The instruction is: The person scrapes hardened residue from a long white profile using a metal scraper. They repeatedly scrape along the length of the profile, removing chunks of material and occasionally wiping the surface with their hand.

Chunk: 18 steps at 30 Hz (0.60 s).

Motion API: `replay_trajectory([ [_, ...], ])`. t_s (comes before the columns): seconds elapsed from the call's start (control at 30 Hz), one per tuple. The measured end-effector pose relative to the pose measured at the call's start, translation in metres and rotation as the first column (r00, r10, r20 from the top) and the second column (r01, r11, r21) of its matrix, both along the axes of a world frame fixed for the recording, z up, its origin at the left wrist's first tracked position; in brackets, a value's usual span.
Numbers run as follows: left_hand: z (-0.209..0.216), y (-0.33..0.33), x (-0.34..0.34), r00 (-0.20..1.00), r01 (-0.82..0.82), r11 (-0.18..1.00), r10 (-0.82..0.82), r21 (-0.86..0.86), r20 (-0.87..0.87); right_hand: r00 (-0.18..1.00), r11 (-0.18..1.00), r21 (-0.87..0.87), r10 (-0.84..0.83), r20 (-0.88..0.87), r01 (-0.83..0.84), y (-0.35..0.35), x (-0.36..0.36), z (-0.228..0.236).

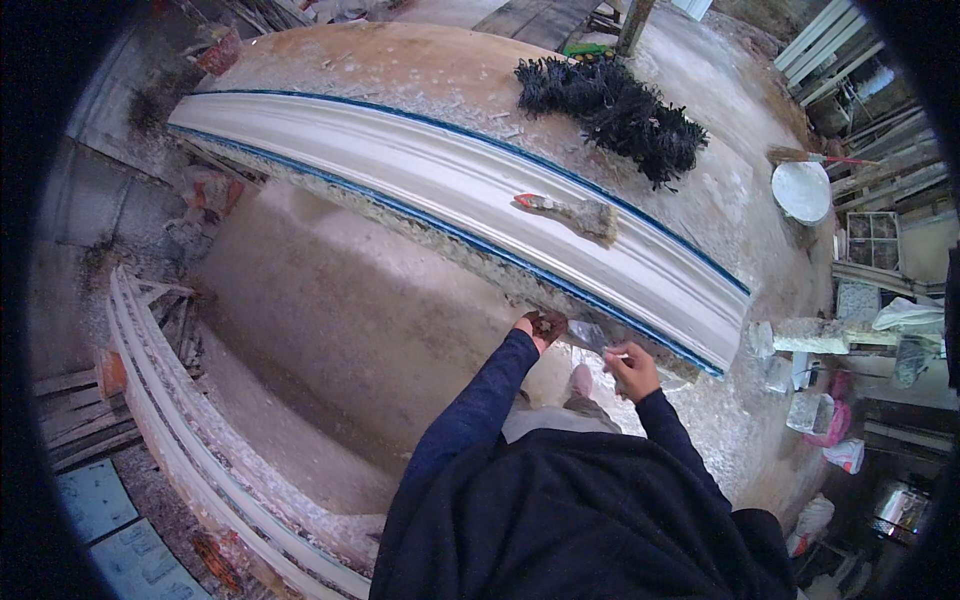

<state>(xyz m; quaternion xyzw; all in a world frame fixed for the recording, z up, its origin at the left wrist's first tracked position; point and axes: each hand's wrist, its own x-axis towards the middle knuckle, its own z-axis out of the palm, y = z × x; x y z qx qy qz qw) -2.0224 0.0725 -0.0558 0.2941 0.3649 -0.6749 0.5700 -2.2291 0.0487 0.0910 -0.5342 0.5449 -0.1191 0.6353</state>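
In front of my body, my left hand [541,333] is closed round the dark end of a tool that looks like a putty knife. Its flat grey blade [587,335] points to the right. My right hand [632,372] has its fingers pinched together at the blade's far end; whether they grip the blade or something small is too fine to see. Just beyond both hands lies a long white moulding [400,160] with blue strips along its edges. On the moulding rests a wide brush [575,215] with worn bristles and a red-tipped handle.
A heap of black shredded fibre [625,110] lies on the dusty bench behind the moulding. At the right stand a white bucket [801,192] and a plaster-covered ledge [835,335]. Another long moulding [215,440] curves along the lower left.
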Motion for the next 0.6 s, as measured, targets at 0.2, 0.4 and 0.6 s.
replay_trajectory([
  [0.2,-0.015,-0.002,-0.001,0.998,-0.044,0.999,0.045,0.031,-0.036,0.999,0.994,-0.103,-0.043,-0.016,0.041,-0.001,0.005,-0.032],
  [0.4,0.004,0.002,0.002,0.999,-0.034,0.999,0.034,0.004,0.016,0.999,0.999,-0.047,0.011,-0.03,-0.012,0.003,-0.012,-0.019],
  [0.6,0.025,-0.004,-0.004,0.998,-0.006,0.999,0.002,0.054,0.07,0.996,0.996,0.017,-0.087,0.032,0.087,0.008,0.005,-0.027],
])
